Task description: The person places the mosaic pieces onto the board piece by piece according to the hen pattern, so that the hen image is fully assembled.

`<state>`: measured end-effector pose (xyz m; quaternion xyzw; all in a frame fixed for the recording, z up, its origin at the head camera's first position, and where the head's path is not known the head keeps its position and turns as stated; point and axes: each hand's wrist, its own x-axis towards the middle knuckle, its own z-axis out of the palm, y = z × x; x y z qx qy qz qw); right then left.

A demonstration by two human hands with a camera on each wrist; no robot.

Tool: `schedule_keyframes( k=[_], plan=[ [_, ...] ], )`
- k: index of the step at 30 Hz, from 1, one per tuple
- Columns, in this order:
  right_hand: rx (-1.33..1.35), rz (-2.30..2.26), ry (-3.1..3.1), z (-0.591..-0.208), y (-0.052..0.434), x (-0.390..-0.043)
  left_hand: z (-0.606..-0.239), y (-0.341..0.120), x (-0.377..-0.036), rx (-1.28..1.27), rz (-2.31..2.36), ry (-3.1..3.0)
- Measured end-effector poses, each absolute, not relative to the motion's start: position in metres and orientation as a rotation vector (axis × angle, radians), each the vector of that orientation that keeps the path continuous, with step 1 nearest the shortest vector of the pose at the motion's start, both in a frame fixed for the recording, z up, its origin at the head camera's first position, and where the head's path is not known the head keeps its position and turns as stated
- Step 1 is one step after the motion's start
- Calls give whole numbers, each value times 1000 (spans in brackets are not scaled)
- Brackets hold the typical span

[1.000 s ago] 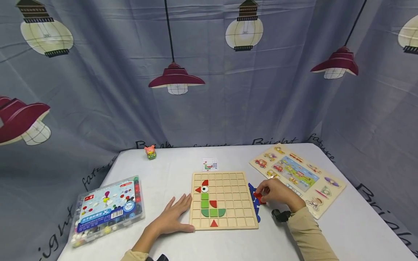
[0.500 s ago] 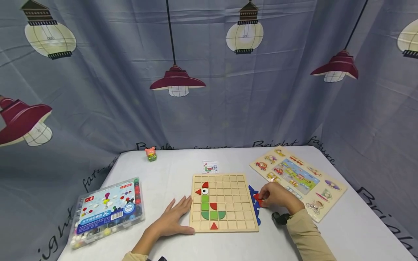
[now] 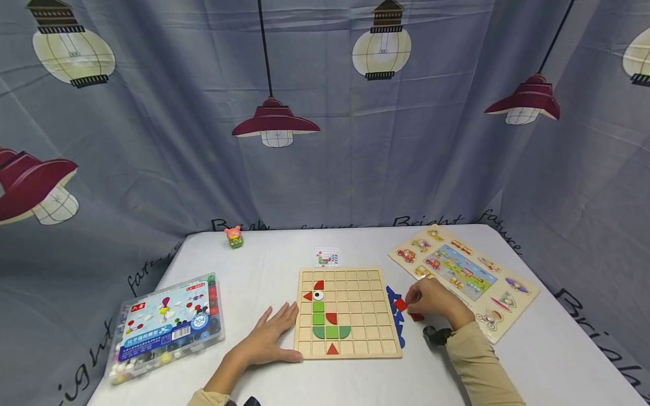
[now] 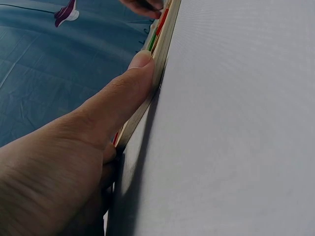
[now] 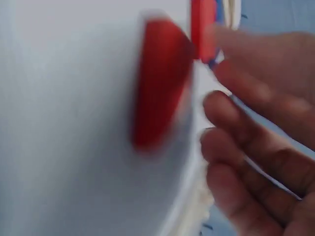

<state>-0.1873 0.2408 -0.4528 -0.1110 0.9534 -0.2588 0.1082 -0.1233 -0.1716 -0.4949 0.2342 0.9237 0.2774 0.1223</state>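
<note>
Head view: the left hand (image 3: 266,340) lies flat, fingers straight, at 9 o'clock of the wooden grid board (image 3: 347,312), its thumb along the board's near left edge. The right hand (image 3: 431,300), at 3 o'clock of the board, pinches a red tile (image 3: 400,304) lifted off the blue tiles (image 3: 395,316); a second red piece (image 3: 417,317) now lies bare on the white table (image 3: 264,265) by the wrist, uncovered since half a second ago. So one piece seems picked and ready for the board.

Left wrist view: the thumb (image 4: 123,93) presses the board's edge (image 4: 165,37), steadying it.

Right wrist view: blurred; fingertips (image 5: 221,39) clasp a red tile (image 5: 202,24) at 12 o'clock, the other red piece (image 5: 160,81) lying beside.
</note>
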Motion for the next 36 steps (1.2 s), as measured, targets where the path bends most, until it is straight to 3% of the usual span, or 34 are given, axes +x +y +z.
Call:
schedule_keyframes(
  k=[14,36],
  plan=[
    [-179,-724,2863,-462,227,-194,-496,-172,-124,689,790,2705],
    [-234,-751,2867,-465,238,-197,-495,-172,-123,691,791,2702]
  ],
)
